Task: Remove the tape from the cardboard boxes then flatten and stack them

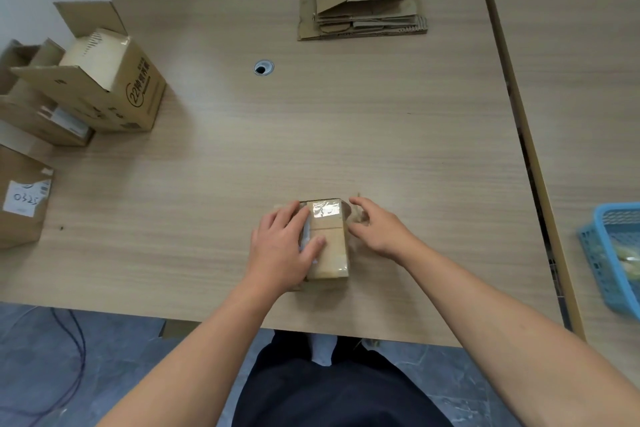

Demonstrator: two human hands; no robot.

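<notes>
small box point(327, 241) near table's point(346, 135) front edge, mid | our left hand point(282, 250) flat on it, fingers spread | right hand point(375, 229) beside its right side, fingers loosely apart, holding nothing | likely light, stiff; glossy tape point(325, 210) slick, pick at an end | room clear to flattened stack point(363, 0) at back; unopened boxes point(86, 87) left

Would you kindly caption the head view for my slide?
Left hand steadies a taped box; right hand works beside it.
</notes>
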